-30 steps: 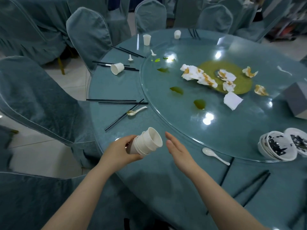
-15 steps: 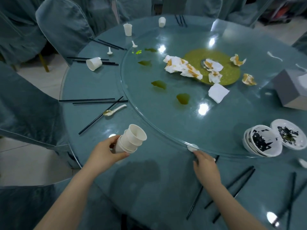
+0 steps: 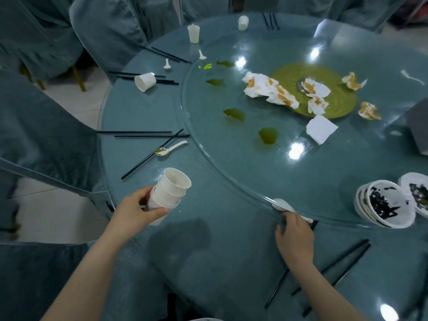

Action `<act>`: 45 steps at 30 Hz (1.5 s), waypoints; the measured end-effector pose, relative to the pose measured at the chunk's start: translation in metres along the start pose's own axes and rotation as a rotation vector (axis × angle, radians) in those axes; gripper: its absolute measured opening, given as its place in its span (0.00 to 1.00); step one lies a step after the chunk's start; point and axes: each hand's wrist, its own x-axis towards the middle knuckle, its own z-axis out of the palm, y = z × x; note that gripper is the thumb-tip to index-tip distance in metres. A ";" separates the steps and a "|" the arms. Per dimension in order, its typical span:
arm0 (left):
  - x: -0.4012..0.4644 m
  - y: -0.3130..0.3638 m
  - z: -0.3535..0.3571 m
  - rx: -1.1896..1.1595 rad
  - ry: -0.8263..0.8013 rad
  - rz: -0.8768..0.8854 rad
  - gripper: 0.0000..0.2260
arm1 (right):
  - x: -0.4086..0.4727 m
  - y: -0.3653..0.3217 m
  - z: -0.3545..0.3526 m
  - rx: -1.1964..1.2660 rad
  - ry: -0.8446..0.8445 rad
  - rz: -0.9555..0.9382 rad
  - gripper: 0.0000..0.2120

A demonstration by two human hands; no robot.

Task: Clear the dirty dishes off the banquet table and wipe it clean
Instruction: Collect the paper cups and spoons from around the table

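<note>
My left hand (image 3: 135,210) grips a stack of white paper cups (image 3: 170,189), tilted, above the near left of the round teal table (image 3: 208,239). My right hand (image 3: 294,236) lies palm down at the edge of the glass turntable (image 3: 312,158), its fingers curled on a white spoon (image 3: 281,204) that sticks out from under them. A stack of dirty white bowls (image 3: 384,208) stands on the turntable to the right. Soiled napkins (image 3: 269,90) lie on a green spill (image 3: 324,89) in the middle.
Black chopsticks (image 3: 143,134) and a dirty spoon (image 3: 170,148) lie at left, more chopsticks (image 3: 335,267) near my right arm. A tipped cup (image 3: 145,81), an upright cup (image 3: 193,33) and another (image 3: 243,22) sit further back. Covered chairs (image 3: 41,140) ring the table. A grey box (image 3: 416,128) is at right.
My right hand has moved right and down from beside the cups onto the white spoon at the turntable's edge. My left hand still holds the cup stack. The view has shifted right.
</note>
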 end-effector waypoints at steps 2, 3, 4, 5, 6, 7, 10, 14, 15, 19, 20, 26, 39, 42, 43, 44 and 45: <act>-0.001 -0.001 0.000 0.001 0.001 -0.007 0.25 | -0.003 0.006 0.001 -0.017 -0.005 0.015 0.15; -0.002 0.000 0.000 0.005 -0.001 -0.011 0.25 | -0.005 0.008 0.002 -0.031 -0.013 0.026 0.17; -0.003 0.000 0.000 0.008 -0.003 -0.013 0.25 | -0.006 0.011 0.002 -0.052 -0.023 0.038 0.19; -0.003 0.001 0.000 0.008 -0.007 -0.012 0.25 | -0.007 0.013 0.002 -0.079 -0.037 0.049 0.20; -0.004 0.001 0.001 0.006 -0.014 -0.008 0.25 | -0.008 0.015 0.002 -0.109 -0.055 0.062 0.22; -0.004 0.001 0.001 0.004 -0.021 -0.003 0.24 | -0.009 0.017 0.002 -0.132 -0.070 0.077 0.23; -0.007 0.003 0.003 0.002 -0.036 0.009 0.24 | -0.013 0.022 0.002 -0.115 -0.087 0.125 0.25; -0.010 0.002 0.002 0.013 -0.047 0.019 0.25 | -0.013 0.029 0.003 -0.113 -0.130 0.099 0.27; -0.010 0.001 0.001 0.015 -0.049 0.022 0.24 | -0.013 0.028 0.003 -0.109 -0.130 0.096 0.27; -0.013 -0.004 -0.004 0.022 -0.036 0.029 0.24 | -0.010 0.022 0.002 -0.048 -0.059 0.032 0.25; -0.014 -0.006 -0.006 0.022 -0.031 0.029 0.24 | -0.009 0.021 0.002 -0.053 -0.043 0.012 0.24; -0.021 -0.020 -0.023 -0.012 0.019 0.008 0.24 | -0.004 0.007 0.005 -0.074 0.019 -0.149 0.05; -0.037 -0.052 -0.069 -0.108 0.182 -0.115 0.26 | 0.045 -0.136 0.025 0.153 -0.297 -0.392 0.03; -0.038 -0.055 -0.078 -0.128 0.211 -0.138 0.26 | 0.064 -0.179 0.031 0.140 -0.317 -0.461 0.03; -0.038 -0.055 -0.080 -0.133 0.225 -0.144 0.25 | 0.071 -0.192 0.033 0.136 -0.314 -0.479 0.03; -0.037 -0.055 -0.083 -0.139 0.243 -0.151 0.25 | 0.079 -0.205 0.035 0.133 -0.309 -0.495 0.03; -0.037 -0.054 -0.085 -0.142 0.256 -0.156 0.24 | 0.088 -0.215 0.037 0.132 -0.305 -0.504 0.03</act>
